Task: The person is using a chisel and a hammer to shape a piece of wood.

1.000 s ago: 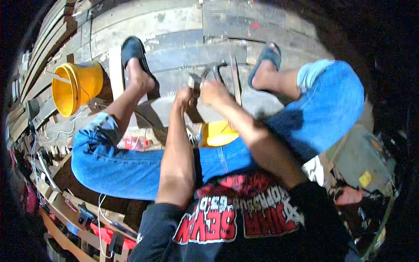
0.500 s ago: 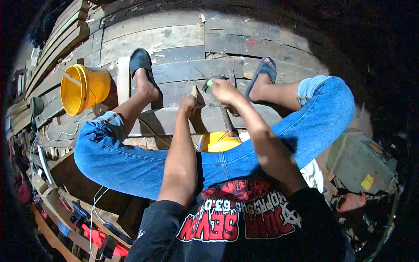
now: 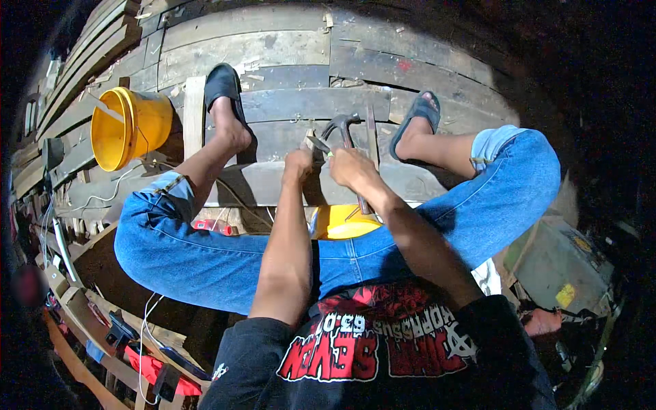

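Note:
My left hand [image 3: 298,164] is closed round a small piece of wood [image 3: 309,134], whose pale end sticks up past the fingers. In my right hand [image 3: 352,167] is a small knife [image 3: 318,144] with a bit of green at its handle. Its short blade points left and touches or nearly touches the wood; I cannot tell which. Most of the knife's handle is hidden in my fist. A claw hammer [image 3: 344,125] lies just beyond and under my right hand, its handle running back toward me.
A plank [image 3: 263,186] crosses in front of me, above a yellow container [image 3: 342,224]. At left stands a yellow bucket [image 3: 152,123]. My sandalled feet rest on the board floor [image 3: 280,102]. Stacked planks [image 3: 82,68] lie far left, and a greenish box [image 3: 564,263] is at right.
My right hand has drawn slightly nearer to me with the knife, uncovering the hammer head. The blade now points left toward the wood. My left hand has shifted very little.

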A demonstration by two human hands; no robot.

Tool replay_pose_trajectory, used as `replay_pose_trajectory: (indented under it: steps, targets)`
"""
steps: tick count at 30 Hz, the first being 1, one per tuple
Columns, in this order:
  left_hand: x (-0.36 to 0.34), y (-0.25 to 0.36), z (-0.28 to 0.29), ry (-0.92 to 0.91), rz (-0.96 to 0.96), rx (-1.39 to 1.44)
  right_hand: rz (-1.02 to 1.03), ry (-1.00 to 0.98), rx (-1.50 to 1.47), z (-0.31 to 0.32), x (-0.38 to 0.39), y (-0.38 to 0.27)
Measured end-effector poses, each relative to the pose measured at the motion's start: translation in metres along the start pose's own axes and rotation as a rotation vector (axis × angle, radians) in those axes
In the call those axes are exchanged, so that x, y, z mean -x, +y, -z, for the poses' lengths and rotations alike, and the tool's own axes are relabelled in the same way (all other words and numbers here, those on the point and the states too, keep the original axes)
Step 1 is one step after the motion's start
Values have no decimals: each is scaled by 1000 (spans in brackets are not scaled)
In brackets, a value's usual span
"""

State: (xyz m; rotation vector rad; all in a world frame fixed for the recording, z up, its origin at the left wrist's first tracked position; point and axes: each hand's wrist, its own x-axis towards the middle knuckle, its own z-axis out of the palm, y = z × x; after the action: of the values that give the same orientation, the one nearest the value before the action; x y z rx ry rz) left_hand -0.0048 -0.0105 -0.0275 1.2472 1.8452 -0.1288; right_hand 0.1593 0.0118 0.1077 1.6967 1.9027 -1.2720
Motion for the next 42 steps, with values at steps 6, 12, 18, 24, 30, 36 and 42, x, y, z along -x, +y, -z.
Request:
replay_pose_trajectory:
  steps: [6, 12, 18, 24, 30, 36, 42]
  targets:
    - [-19, -28, -17, 95, -246, -86, -15, 154, -25, -18, 8, -7]
    - [-36, -52, -44, 143, -206, 206, -34, 213, 58, -34, -12, -4]
    - [-93, -90, -67, 6, -90, 349, 149, 64, 33, -31, -29, 13]
    - [-100, -73, -61, -56, -159, -78, -16, -62, -545, -32, -47, 32]
    - [-69, -46, -28, -82, 73, 17, 2, 69, -133, -13, -24, 37]
    - [-51, -30, -29, -11, -30, -189, 132, -8, -92, -14, -3, 14]
    - [-3, -3, 9, -36, -141, -274, -49, 35, -42, -12, 2, -2]
